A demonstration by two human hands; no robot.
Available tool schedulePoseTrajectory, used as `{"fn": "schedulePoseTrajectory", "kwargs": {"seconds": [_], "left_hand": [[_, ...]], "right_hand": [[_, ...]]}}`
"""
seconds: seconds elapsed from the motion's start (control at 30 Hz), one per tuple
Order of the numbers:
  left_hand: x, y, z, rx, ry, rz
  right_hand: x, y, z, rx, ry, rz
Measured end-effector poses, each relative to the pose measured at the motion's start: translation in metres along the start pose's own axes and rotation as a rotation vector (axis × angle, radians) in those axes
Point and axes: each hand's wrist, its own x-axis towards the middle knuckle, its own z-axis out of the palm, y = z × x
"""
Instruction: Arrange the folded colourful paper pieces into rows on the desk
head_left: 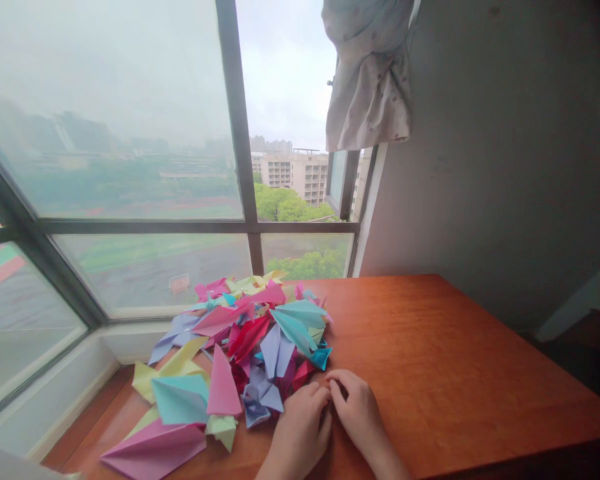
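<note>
My left hand (pixel 303 421) rests low over the table, its fingers curled and pressed together at the right edge of a heap of folded paper. My right hand (pixel 356 404) meets it there, thumb and fingers bent inward, the fingertips of both hands almost touching. Whatever lies between the fingers is hidden. Just beyond my left hand is a dark red folded paper (pixel 303 375). Beside it on the left lies a crumpled blue-violet paper (pixel 256 405). Paper planes fill the heap, among them a light turquoise plane (pixel 300 321), a pale violet plane (pixel 277 351) and a pink plane (pixel 223 385).
The brown wooden table (pixel 430 373) stretches to the right. A large pink plane (pixel 157 448) lies near its front left. Behind the table stand framed windows (pixel 145 227), with a bundled curtain (pixel 369 93) hanging above. A grey wall (pixel 490 167) is at the right.
</note>
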Motion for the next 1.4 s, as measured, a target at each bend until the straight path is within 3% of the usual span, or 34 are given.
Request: {"fn": "schedulePoseTrajectory", "kwargs": {"seconds": [0.87,1.4], "left_hand": [[0.0007,0.0025,-0.0026,-0.046,0.038,0.028],[0.0004,0.0032,-0.0039,-0.027,0.003,0.003]], "right_hand": [[0.0004,-0.0008,-0.0002,-0.022,0.021,-0.011],[-0.0013,-0.0033,-0.0011,-0.026,0.004,0.000]]}}
